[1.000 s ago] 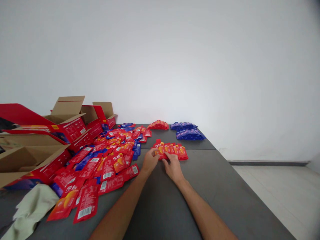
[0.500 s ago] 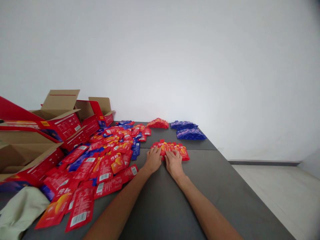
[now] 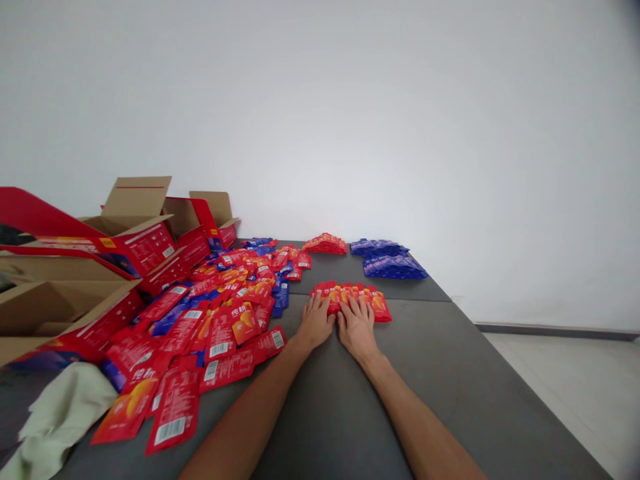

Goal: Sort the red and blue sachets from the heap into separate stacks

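Note:
A row of overlapping red pouches with orange fruit prints (image 3: 381, 308) lies on the dark grey table (image 3: 450, 373). My left hand (image 3: 316, 323) rests on the left part of the row's near edge, fingers spread flat. Beside it, my right hand (image 3: 357, 327) lies palm down on the middle of the row, its fingers apart. Neither hand grips a pouch. To the left spreads a loose heap of red pouches (image 3: 220, 337), with blue pouches (image 3: 281, 297) among them.
Open red cardboard boxes (image 3: 150, 250) stand along the left. Farther back are a red pouch stack (image 3: 325, 244) and two blue pouch stacks (image 3: 395, 267). A pale green cloth (image 3: 73, 407) lies at the near left. The table's right edge runs diagonally.
The view has shifted, so most things appear farther right. My fingers, more bent before, now lie flatter and more spread on the pouch row.

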A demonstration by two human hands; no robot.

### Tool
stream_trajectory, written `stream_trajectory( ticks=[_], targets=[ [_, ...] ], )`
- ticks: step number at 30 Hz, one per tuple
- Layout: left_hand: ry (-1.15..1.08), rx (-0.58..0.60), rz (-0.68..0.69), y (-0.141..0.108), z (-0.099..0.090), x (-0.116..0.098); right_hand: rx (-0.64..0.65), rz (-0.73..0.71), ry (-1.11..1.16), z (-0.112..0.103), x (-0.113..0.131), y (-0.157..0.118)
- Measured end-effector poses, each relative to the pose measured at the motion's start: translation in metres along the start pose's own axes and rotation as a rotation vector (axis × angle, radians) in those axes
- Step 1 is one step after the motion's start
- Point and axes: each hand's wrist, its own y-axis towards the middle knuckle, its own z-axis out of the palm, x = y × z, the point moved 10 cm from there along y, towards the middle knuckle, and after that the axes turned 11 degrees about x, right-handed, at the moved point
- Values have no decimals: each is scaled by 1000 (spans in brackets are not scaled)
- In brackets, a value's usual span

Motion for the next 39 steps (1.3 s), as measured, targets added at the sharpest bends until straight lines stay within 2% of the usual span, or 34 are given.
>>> stream_trajectory(
  ticks=[8,13,19,24,27,31,36,39],
  targets=[
    [98,-41,-43,-25,-28,-7,-20,-22,-13,-16,15,-4],
    [228,-63,-143,-53,-43,12,-2,-76,10,-24,35,-9],
    [332,29,-302,-82,-46,45,74,-209,96,-30,74,-18],
    [358,51,-347,-97,-50,52,152,-252,223,-25,95,-30],
    [351,7,-303,-101,-57,42,201,-247,310,-16,97,-38],
    [271,-9,-173,-102,-62,17,265,-113,490,-6,80,-46],
    [93,-103,8,-104,-77,-26,403,62,926,12,65,-55],
    [27,-177,152,-109,-87,-58,508,213,1347,29,62,-63]
  ],
)
